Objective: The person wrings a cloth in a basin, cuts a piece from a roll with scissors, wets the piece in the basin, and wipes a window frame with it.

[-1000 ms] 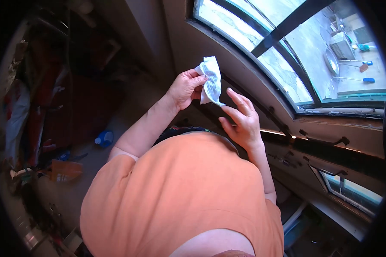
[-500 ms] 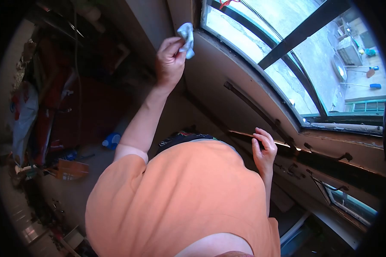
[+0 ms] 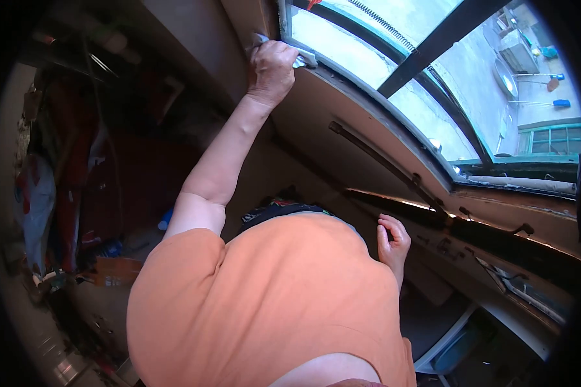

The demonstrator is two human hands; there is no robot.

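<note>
Gripping a white wipe (cloth or paper, cannot tell), left hand closed over it, upper centre-left of frame | wipe: mostly hidden, edges showing either side of the fist, by the window frame's near corner | right hand: right of centre, fingers loosely bent, thumb apart, beside the orange shirt

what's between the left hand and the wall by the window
A pale cloth, mostly hidden under the left hand; parts of it peek out around the fingers against the wall, as the head view shows.
</note>
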